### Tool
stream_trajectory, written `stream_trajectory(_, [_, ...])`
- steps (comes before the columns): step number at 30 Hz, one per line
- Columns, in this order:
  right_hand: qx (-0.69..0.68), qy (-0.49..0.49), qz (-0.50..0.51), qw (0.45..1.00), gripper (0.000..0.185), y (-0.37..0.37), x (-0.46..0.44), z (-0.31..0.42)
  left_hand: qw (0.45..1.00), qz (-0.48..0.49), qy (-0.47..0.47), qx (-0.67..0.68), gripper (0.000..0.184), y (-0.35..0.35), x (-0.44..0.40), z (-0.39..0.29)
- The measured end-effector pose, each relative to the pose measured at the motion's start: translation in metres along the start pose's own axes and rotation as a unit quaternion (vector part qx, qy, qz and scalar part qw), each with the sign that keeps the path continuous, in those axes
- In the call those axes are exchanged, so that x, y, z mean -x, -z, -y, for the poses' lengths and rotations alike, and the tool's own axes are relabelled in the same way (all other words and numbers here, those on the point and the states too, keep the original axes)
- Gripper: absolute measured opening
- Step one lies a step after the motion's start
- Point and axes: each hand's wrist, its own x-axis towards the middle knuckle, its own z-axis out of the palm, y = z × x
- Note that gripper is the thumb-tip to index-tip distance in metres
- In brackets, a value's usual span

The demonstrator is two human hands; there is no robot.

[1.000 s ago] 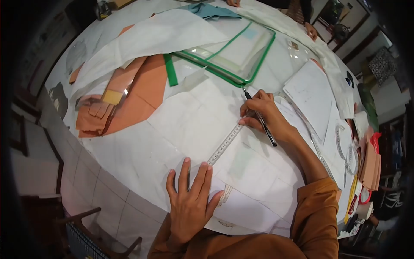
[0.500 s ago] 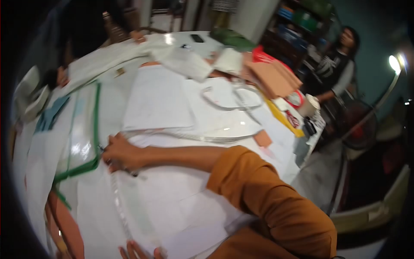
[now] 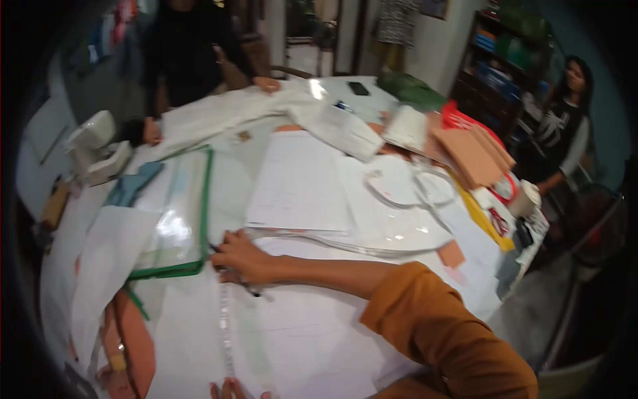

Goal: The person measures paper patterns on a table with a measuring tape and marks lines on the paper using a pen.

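My right hand (image 3: 242,259) reaches in from the right in a rolled orange-brown sleeve. Its fingers are closed around a dark pen (image 3: 252,291), whose end sticks out below the palm. Under this hand begins a narrow whitish measuring strip (image 3: 224,326), ruler or tape I cannot tell, running down towards me over white paper (image 3: 299,326). Only the fingertips of my left hand (image 3: 232,390) show, at the bottom edge. They are apart and rest by the strip's near end. Left of my right hand lies a clear folder with a green edge (image 3: 176,226).
Beyond my hands lie a stack of white sheets (image 3: 299,186), a looped white tape (image 3: 385,194) and folded orange-pink paper (image 3: 475,153). A white device (image 3: 100,146) stands at the far left. One person (image 3: 193,53) handles white cloth (image 3: 219,113); another person (image 3: 565,126) is at the right.
The view has swung, so everything sits further right and lower in the picture. My right hand stays at the strip's far end with the pen, my left fingertips at its near end.
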Motion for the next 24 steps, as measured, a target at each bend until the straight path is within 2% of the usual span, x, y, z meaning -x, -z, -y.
stream_trajectory(6, [-0.012, 0.004, 0.008, 1.000, 0.023, 0.005, 0.002, 0.001, 0.999, -0.040, 0.002, 0.030, 0.058, -0.006, 0.004, -0.001])
stream_trajectory(24, [-0.003, -0.001, 0.014, 1.000, 0.026, 0.005, 0.002, 0.001, 0.999, -0.039, 0.011, 0.034, 0.057, -0.006, 0.006, -0.001])
